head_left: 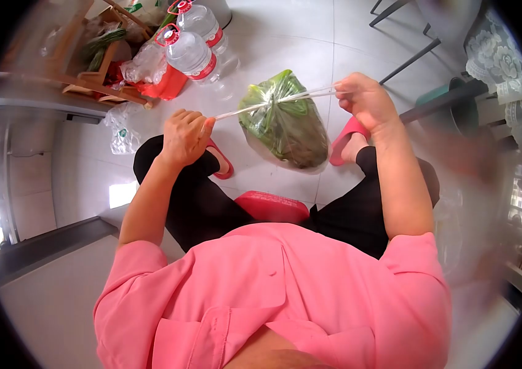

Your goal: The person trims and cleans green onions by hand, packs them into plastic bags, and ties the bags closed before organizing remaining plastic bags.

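Note:
A clear plastic bag (285,126) with leafy greens inside rests on the tiled floor between the feet. Its two handles are pulled out taut to either side and cross at the gathered top. My left hand (186,136) is closed on the end of one handle, to the left of the bag. On the right, my right hand (365,101) pinches the end of the other handle, slightly higher up.
Two large water bottles (192,56) with red handles stand at the upper left, beside a red bag (165,85) and a wooden rack (98,77). A crumpled clear bag (123,129) lies left. Chair legs (410,61) and a green bin (448,104) are right. A red stool (271,207) is below.

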A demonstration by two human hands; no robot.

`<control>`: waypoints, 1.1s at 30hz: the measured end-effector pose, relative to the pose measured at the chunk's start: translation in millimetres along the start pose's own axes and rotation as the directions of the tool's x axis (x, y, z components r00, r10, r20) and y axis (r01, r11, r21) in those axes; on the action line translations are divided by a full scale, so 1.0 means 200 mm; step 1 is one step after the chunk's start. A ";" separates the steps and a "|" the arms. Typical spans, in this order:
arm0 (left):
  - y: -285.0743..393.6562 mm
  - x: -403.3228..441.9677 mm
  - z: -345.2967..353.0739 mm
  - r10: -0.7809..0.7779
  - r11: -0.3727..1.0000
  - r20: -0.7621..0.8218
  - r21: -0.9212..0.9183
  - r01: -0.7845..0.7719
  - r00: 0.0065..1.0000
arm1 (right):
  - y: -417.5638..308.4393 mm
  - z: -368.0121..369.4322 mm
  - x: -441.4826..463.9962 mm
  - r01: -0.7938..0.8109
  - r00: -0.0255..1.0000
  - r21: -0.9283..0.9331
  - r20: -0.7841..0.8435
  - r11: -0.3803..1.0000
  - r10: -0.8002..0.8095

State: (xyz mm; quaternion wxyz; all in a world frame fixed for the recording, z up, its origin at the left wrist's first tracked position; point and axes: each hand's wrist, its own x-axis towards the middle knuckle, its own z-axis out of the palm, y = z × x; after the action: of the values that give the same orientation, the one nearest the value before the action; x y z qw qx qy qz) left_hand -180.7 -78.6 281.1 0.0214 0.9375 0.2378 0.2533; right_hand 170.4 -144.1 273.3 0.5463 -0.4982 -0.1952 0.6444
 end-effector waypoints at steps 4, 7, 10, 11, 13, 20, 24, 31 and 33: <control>0.02 -0.03 0.01 -0.033 0.999 0.053 -0.028 0.034 0.998 | -0.04 0.07 -0.08 -0.014 0.999 0.100 -0.040 0.995 0.018; 0.09 0.03 0.08 -0.189 0.939 0.109 -0.270 0.212 0.976 | -0.05 0.16 -0.11 0.084 0.992 0.373 0.054 0.924 -0.112; 0.24 0.19 0.12 -0.508 0.350 0.079 -0.891 0.289 0.858 | -0.08 0.21 -0.12 -0.020 0.885 0.570 0.393 0.821 -0.251; 0.24 0.24 0.13 -0.502 0.131 0.153 -0.960 0.249 0.851 | -0.08 0.19 -0.11 -0.015 0.886 0.573 0.387 0.819 -0.255; 0.22 0.34 0.16 -0.446 -0.317 0.288 -0.936 0.151 0.848 | -0.11 0.14 -0.07 -0.010 0.816 0.551 0.487 0.834 -0.312; 0.19 0.43 0.15 -0.403 -0.662 0.481 -0.741 0.116 0.778 | -0.14 0.09 -0.09 0.012 0.923 0.415 0.345 0.910 -0.170; 0.19 0.39 0.13 -0.478 -0.647 0.541 -0.750 0.139 0.692 | -0.13 0.08 -0.11 -0.003 0.949 0.389 0.292 0.921 -0.121; 0.16 0.30 0.18 -0.416 -0.689 0.529 -0.714 0.123 0.739 | -0.04 0.16 -0.16 0.158 0.959 -0.005 0.238 0.987 -0.153; 0.19 0.35 0.17 -0.458 -0.490 0.452 -0.847 0.208 0.765 | 0.04 0.25 -0.16 0.465 0.868 -0.788 0.315 0.404 -0.385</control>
State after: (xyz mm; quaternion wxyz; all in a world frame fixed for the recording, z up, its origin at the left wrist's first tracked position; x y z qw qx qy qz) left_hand -93.7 -78.3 290.2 0.8227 0.3515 0.2314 0.3823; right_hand 120.3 -161.0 302.9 0.3720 -0.6047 -0.6237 0.3269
